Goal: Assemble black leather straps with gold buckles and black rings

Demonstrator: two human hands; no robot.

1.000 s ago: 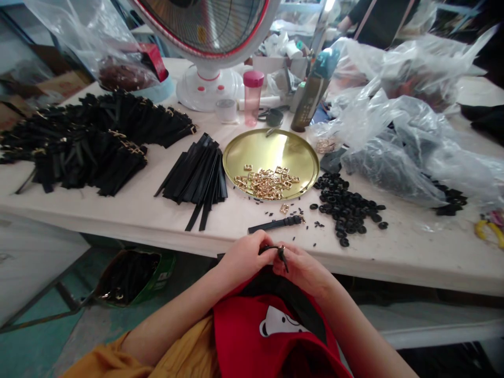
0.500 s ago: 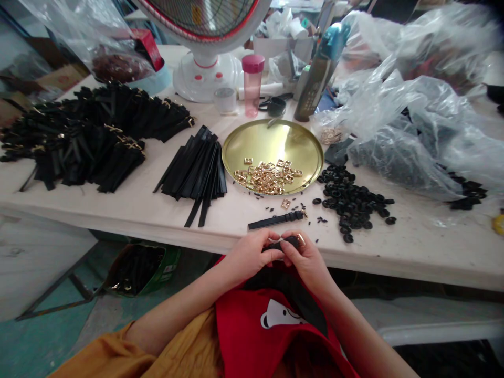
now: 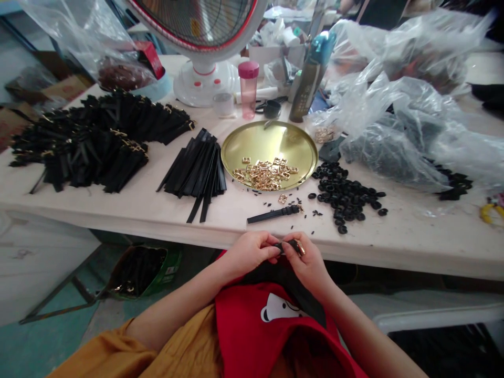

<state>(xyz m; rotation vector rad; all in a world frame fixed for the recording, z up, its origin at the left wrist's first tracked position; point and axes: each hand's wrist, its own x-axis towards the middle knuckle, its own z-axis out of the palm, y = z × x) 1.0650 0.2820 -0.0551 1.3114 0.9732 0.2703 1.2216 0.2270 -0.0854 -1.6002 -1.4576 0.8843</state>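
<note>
Both hands are at the near edge of the pale surface (image 3: 157, 210). The left hand (image 3: 250, 254) and right hand (image 3: 309, 265) each have their fingers pinched tight on a short black strap with a gold buckle (image 3: 289, 245), held just off that edge. A second black strap (image 3: 275, 213) lies right ahead, near the round gold tray (image 3: 271, 139).

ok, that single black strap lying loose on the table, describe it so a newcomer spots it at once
Find the round gold tray mid-table. Just in front of it, toward the near edge, lies one black strap. Unlike the bundle of straps to its left, it lies alone, with gold metal at its right end.
</note>
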